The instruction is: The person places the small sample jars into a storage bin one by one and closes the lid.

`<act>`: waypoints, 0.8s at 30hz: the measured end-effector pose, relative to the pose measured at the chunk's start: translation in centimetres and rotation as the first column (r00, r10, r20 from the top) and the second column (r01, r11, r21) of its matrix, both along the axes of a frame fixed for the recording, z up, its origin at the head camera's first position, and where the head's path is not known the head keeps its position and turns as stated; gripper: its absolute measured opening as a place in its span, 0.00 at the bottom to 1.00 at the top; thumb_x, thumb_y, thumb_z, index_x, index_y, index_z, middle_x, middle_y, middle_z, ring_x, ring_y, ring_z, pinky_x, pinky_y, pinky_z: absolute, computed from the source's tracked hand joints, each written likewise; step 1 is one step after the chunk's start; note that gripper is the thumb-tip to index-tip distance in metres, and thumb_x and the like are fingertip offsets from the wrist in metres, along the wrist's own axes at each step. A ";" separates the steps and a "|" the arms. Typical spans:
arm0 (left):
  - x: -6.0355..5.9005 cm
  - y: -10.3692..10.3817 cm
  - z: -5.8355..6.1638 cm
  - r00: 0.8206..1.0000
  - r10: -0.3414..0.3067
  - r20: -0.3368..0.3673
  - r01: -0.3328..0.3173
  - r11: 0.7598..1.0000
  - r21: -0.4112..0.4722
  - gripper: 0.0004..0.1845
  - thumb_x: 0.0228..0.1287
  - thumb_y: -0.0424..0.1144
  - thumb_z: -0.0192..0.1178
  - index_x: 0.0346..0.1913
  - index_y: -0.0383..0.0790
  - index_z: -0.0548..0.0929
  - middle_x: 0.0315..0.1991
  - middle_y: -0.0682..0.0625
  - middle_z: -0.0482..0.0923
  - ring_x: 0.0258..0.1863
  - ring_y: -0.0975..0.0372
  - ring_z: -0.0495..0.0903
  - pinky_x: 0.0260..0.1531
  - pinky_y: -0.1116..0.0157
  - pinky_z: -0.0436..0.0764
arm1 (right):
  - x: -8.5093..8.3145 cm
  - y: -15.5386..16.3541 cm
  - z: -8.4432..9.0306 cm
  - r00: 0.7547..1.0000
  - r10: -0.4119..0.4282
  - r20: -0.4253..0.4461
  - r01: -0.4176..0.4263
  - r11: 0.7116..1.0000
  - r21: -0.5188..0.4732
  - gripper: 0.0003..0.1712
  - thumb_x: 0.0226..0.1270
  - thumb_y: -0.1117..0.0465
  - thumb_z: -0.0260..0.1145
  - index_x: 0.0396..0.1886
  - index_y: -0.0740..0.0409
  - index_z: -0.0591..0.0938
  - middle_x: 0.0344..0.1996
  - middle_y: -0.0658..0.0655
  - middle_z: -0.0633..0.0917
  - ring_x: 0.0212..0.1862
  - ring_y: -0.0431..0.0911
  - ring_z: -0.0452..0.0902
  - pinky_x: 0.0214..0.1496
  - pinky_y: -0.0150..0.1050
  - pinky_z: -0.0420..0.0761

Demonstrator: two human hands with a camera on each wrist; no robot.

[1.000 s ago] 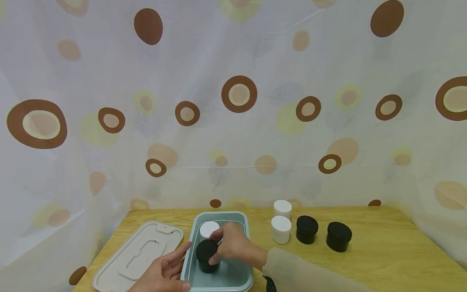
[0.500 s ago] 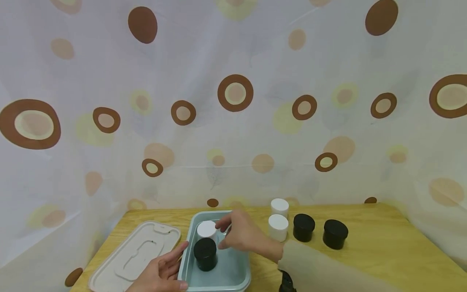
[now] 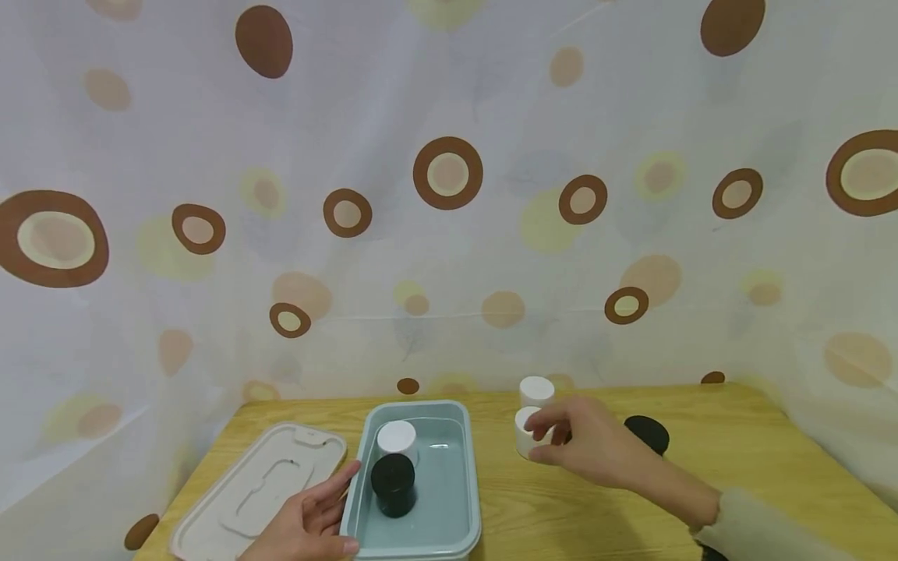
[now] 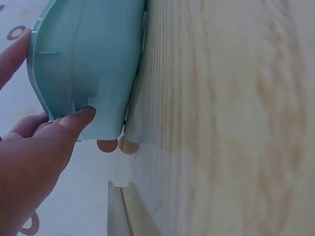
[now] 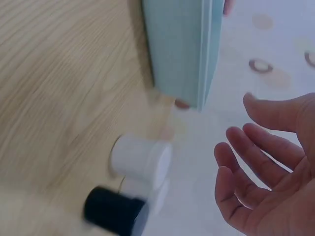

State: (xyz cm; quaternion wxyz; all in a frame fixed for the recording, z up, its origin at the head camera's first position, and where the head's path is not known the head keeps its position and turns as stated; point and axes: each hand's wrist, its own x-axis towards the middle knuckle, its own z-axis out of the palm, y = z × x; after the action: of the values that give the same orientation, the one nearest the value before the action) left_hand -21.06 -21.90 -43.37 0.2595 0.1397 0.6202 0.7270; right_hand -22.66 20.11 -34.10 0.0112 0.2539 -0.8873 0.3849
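Note:
My left hand [image 3: 309, 514] touches the left side of a light blue plastic box [image 3: 442, 499]. In the left wrist view, its fingertips [image 4: 87, 113] lie on the outer wall and its thumb is at the rim. Inside the box, a black round jar [image 3: 393, 483] stands in front of a white jar [image 3: 397, 438]. My right hand [image 3: 592, 440] holds nothing, fingers loosely curved, and overlaps a white lidded jar [image 3: 525, 432] in the head view. In the right wrist view, its fingers [image 5: 256, 147] are apart from the white jar [image 5: 140, 157] and a black jar [image 5: 115, 211].
A flat off-white lid [image 3: 281, 475] lies on the wooden table [image 3: 519, 506] left of the box. Another white jar [image 3: 536, 389] stands at the back. A black jar [image 3: 648, 432] is partly hidden behind the right hand. A patterned curtain [image 3: 449, 312] hangs behind the table.
The right hand let go of the black jar in the box, rose out and moved right to the jars on the table. The left hand keeps its place at the box.

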 end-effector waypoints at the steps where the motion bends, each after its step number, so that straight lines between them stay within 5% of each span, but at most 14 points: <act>1: 0.0 0.0 -0.1 1.000 0.003 -0.001 -0.003 1.000 0.001 0.50 0.74 0.30 0.64 0.84 0.33 0.38 0.83 0.34 0.35 0.80 0.42 0.50 0.68 0.55 0.73 | -0.1 1.1 -0.2 1.000 -0.012 0.004 0.012 1.000 0.006 0.16 0.63 0.60 0.80 0.49 0.61 0.90 0.36 0.47 0.88 0.33 0.41 0.81 0.33 0.37 0.81; 12: 0.2 0.2 0.1 0.999 0.038 0.012 -0.038 0.999 -0.029 0.51 0.73 0.31 0.65 0.84 0.32 0.39 0.83 0.34 0.37 0.80 0.41 0.51 0.67 0.55 0.74 | -1.8 12.1 -3.7 0.950 -0.310 -0.048 0.313 0.940 0.134 0.30 0.64 0.49 0.80 0.58 0.64 0.88 0.50 0.60 0.90 0.51 0.59 0.82 0.44 0.50 0.84; 19: 0.1 0.3 0.3 1.000 0.026 0.006 -0.026 0.999 -0.021 0.51 0.73 0.30 0.65 0.84 0.32 0.39 0.83 0.34 0.38 0.80 0.42 0.52 0.67 0.54 0.73 | -2.8 16.7 -6.2 0.937 -0.335 -0.095 0.346 0.929 0.129 0.35 0.63 0.49 0.81 0.64 0.64 0.85 0.58 0.67 0.86 0.58 0.69 0.79 0.46 0.55 0.82; 24: 0.2 0.3 0.3 0.999 0.031 0.013 -0.031 0.999 -0.019 0.51 0.73 0.29 0.65 0.84 0.32 0.39 0.83 0.34 0.38 0.80 0.42 0.51 0.68 0.53 0.73 | -3.5 17.9 -7.9 0.951 -0.308 -0.017 0.308 0.945 0.108 0.39 0.65 0.50 0.79 0.70 0.67 0.80 0.62 0.67 0.84 0.59 0.66 0.79 0.50 0.58 0.81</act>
State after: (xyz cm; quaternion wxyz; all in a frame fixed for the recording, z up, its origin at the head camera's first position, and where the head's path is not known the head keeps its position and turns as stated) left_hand -20.87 -21.58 -43.06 0.2536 0.1228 0.6273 0.7260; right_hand -26.19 38.03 -42.04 0.0573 0.1123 -0.9358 0.3291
